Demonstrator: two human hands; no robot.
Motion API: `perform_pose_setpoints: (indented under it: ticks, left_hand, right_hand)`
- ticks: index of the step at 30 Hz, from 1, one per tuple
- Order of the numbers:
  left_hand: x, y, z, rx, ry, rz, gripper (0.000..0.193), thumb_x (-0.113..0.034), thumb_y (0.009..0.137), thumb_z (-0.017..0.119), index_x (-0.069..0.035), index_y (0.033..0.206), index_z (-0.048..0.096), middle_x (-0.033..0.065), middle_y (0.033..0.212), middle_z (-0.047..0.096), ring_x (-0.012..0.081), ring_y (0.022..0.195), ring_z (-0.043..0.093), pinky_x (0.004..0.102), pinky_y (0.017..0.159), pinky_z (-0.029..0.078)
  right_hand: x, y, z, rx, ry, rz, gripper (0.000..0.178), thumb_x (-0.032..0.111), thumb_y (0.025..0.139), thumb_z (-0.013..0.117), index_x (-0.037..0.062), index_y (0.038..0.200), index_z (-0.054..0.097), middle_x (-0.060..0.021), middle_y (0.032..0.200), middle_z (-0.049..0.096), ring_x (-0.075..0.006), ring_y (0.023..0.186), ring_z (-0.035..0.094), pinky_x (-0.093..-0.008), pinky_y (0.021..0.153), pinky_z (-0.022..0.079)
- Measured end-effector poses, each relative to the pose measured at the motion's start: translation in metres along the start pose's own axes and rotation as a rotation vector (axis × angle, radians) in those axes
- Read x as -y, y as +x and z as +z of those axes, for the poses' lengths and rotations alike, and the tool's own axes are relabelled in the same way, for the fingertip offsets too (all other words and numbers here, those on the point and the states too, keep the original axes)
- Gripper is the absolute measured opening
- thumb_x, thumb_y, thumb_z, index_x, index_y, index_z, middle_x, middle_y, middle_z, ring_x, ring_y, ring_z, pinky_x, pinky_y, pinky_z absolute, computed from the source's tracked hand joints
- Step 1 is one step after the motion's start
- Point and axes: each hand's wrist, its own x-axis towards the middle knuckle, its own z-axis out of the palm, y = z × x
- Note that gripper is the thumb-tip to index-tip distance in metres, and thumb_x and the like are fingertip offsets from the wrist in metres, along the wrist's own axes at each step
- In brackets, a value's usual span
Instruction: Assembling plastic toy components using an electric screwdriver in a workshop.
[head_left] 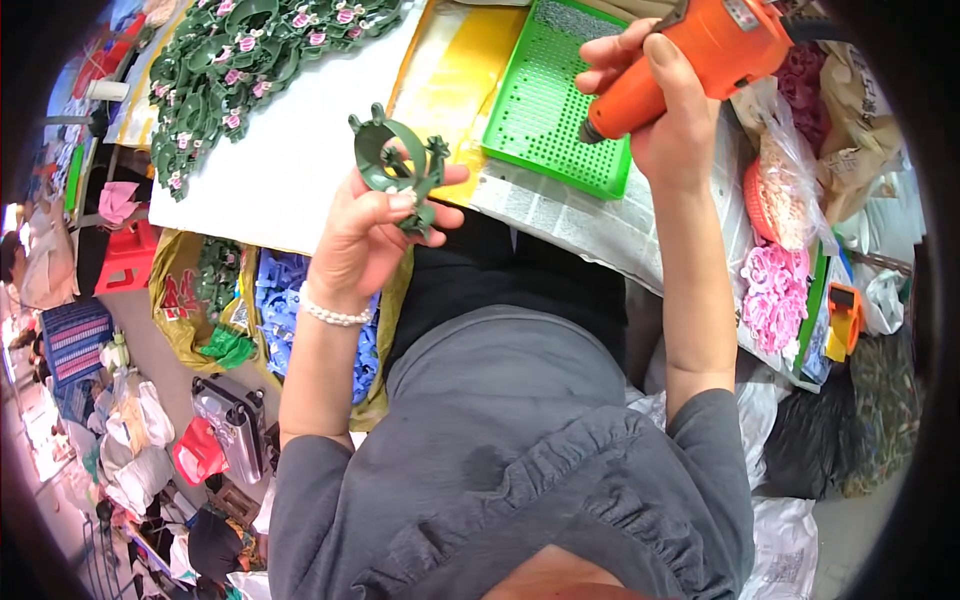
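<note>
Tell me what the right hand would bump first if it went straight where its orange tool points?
Probably the green tray, since the orange tool shows its tip over it; depth is unclear.

Apparently a small workshop: orange power tool (690, 72), heaped green parts (215, 85).

Glossy orange tool (728, 45), green piece (371, 150) probably plastic

We see bright light | table (285, 150) partly washed out | glare at far left | fisheye bends edges into black corners
</note>
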Motion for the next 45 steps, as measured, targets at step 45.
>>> perform_pose_setpoints:
  ticks: [45]
  left_hand:
    - [0.032, 0.018, 0.016, 0.003, 0.046, -0.066, 0.044, -0.005, 0.073, 0.065, -0.007, 0.114, 0.048, 0.0111, 0.097, 0.062, 0.0151, 0.07, 0.062, 0.026, 0.057, 0.051]
  right_hand:
    - [-0.051, 0.012, 0.01, -0.129, -0.008, -0.011, 0.043, 0.039, 0.083, 0.056, -0.003, 0.087, 0.05, -0.0104, 0.069, 0.054, -0.0173, 0.056, 0.055, -0.0305, 0.051, 0.049]
